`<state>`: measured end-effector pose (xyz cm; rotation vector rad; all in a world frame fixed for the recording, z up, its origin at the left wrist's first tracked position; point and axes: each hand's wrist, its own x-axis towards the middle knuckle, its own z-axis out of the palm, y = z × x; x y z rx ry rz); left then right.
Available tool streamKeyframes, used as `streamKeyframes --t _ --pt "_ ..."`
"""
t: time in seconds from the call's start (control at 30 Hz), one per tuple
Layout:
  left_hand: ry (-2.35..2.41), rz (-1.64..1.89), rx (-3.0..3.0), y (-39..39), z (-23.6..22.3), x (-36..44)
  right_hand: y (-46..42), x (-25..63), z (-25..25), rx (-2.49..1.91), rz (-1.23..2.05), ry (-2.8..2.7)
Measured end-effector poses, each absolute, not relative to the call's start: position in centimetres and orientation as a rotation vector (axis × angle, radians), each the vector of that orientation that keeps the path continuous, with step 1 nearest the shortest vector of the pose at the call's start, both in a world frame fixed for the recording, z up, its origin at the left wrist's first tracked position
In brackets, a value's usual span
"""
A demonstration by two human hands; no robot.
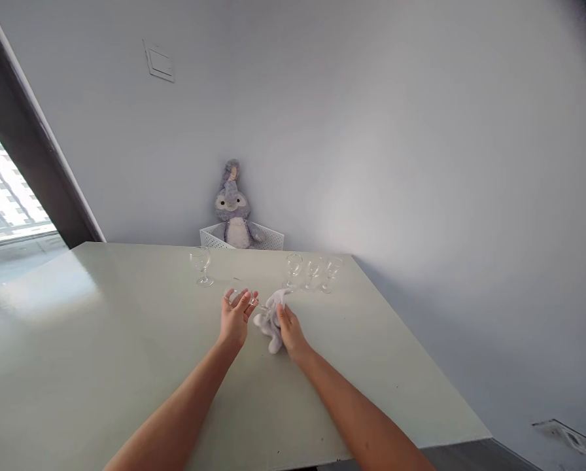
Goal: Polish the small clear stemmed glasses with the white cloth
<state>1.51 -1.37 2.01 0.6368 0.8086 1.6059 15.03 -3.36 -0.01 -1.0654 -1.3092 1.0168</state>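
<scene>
Cloth (273,327), one piece, is pinched by the right hand (292,330) at the stem of one tilted glass (261,305), whose bowl the left hand (235,319) clasps above one table (140,360). Beyond stand four glasses (314,265), three grouped rightward; behind, one stuffed toy (232,204) in one basket (274,241).

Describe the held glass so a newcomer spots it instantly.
Find the middle of the pale table. There, the left hand holds a clear stemmed glass, stem toward the pale cloth in the right hand. Unlike the four upright glasses farther back, it is held and tipped sideways.
</scene>
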Motion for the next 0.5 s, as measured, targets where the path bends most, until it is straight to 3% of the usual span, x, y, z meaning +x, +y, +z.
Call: streamKeyframes --t 0.17,0.3,0.4,0.5 --pt "0.796 1.780 1.030 -3.6 3.5 3.0 -4.7 12.1 -0.4 -0.827 1.426 -1.127" --pt "0.817 1.952 1.234 -3.5 3.9 2.6 -5.5 13.2 0.6 -0.972 1.510 -1.569" --pt "0.843 2.043 1.336 -2.8 3.8 1.8 -5.4 14.8 1.7 -1.258 1.006 -1.985" --pt "0.855 2.000 1.457 -2.7 3.2 2.0 -4.9 16.0 2.5 -1.466 0.443 -1.906"
